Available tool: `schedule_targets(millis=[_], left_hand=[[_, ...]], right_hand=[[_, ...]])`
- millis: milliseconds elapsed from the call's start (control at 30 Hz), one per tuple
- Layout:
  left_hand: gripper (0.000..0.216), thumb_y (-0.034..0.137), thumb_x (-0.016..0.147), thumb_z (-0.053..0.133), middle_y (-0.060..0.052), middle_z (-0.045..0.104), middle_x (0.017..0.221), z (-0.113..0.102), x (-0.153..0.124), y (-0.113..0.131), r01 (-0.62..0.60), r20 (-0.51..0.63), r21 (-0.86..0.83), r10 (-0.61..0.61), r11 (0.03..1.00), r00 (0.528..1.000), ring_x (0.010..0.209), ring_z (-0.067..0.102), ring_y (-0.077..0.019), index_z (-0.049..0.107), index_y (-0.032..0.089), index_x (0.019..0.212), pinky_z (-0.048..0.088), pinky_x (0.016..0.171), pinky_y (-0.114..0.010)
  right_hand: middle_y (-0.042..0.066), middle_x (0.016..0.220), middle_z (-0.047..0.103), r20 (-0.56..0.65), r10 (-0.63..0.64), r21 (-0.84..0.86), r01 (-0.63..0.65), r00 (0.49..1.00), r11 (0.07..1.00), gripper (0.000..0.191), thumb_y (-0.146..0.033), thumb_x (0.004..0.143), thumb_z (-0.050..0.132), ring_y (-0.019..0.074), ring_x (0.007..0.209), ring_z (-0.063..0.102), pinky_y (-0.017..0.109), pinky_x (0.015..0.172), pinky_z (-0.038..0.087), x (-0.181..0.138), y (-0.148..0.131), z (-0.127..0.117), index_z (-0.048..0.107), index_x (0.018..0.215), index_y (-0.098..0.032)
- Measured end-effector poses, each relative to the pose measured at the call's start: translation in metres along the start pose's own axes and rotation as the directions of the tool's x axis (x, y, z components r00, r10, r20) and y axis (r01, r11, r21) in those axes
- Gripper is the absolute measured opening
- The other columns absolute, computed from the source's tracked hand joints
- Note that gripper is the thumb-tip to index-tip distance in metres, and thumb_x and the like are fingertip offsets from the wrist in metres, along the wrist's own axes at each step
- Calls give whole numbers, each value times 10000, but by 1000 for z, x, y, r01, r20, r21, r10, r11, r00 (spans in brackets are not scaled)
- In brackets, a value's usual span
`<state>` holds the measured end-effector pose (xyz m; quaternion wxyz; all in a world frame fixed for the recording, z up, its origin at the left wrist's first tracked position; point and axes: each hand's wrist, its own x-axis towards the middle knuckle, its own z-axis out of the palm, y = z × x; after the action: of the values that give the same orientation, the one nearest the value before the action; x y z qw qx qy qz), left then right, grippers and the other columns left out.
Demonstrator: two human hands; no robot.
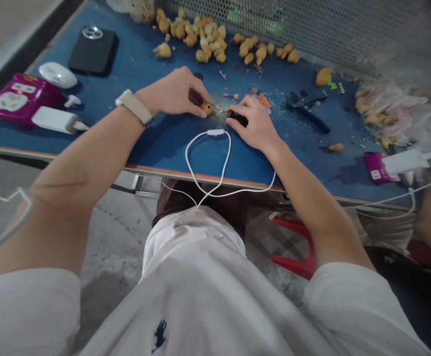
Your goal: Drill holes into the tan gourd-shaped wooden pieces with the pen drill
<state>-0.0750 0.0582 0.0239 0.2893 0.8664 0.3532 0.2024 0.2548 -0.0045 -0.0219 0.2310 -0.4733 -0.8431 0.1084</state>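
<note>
White shirt (200,306) is closest, and past it the left hand (174,94) pinches a small round yellow piece (207,109) that looks light and slippery, best held by its sides, just beside the right hand (250,126) pinching a black tool (237,117).

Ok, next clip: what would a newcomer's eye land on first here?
Probably the two hands over the blue table: the left hand pinches a small yellow-orange piece, and the right hand holds a dark-handled tool with its thin tip at that piece. Beyond them lie scattered yellow-tan lumps, and a magenta power strip stands out at far left.
</note>
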Motion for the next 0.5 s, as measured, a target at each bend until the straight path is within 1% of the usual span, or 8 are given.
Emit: schedule_targets(millis=[133, 233, 300, 400, 500], left_hand=[[748, 852, 791, 913, -117, 952, 1386, 0, 0, 0, -4, 12, 1, 4, 1000, 1000, 1204, 853, -381, 1055, 314, 1292, 724, 1255, -583], [736, 858, 791, 908, -124, 951, 1375, 1, 0, 1, 3, 8, -1, -3, 1000, 1000, 1196, 859, -383, 1046, 319, 1274, 725, 1254, -608], [704, 853, 778, 916, -123, 955, 1331, 1, 0, 2, 16, 1, -6, -16, 1000, 1000, 1186, 866, -384, 1036, 318, 1220, 725, 1231, -612], [636, 842, 726, 938, -100, 956, 1235, 3, 0, 3, 31, -25, -3, -31, 1000, 999, 1148, 861, -374, 998, 323, 1089, 717, 1194, -599], [590, 853, 707, 951, -75, 940, 1170, 4, 2, 4, 36, -42, 16, -35, 999, 999, 1108, 841, -360, 941, 336, 990, 702, 1156, -593]], right_hand=[[178, 1438, 824, 4, -3, -15, 3, 1000, 1000, 640, -905, 1188, 676, 528, 1463, 782, 837, 1369, 643, 0, 2, 1, 897, 1524, -407], [186, 1463, 813, -1, -14, -18, 14, 1000, 1000, 653, -908, 1202, 645, 525, 1469, 784, 825, 1375, 641, 0, 5, 2, 897, 1520, -397], [190, 1452, 814, -4, -23, -17, 23, 1000, 1000, 670, -921, 1202, 639, 524, 1460, 788, 824, 1372, 642, 0, 5, 2, 895, 1523, -392], [185, 1425, 821, -6, -17, -17, 17, 1000, 1000, 681, -933, 1193, 652, 523, 1435, 795, 831, 1357, 650, -1, 3, 2, 891, 1532, -393], [189, 1454, 819, -1, -3, -22, 3, 1000, 1000, 668, -917, 1200, 646, 524, 1426, 797, 835, 1352, 651, -1, -1, 2, 891, 1532, -391]])
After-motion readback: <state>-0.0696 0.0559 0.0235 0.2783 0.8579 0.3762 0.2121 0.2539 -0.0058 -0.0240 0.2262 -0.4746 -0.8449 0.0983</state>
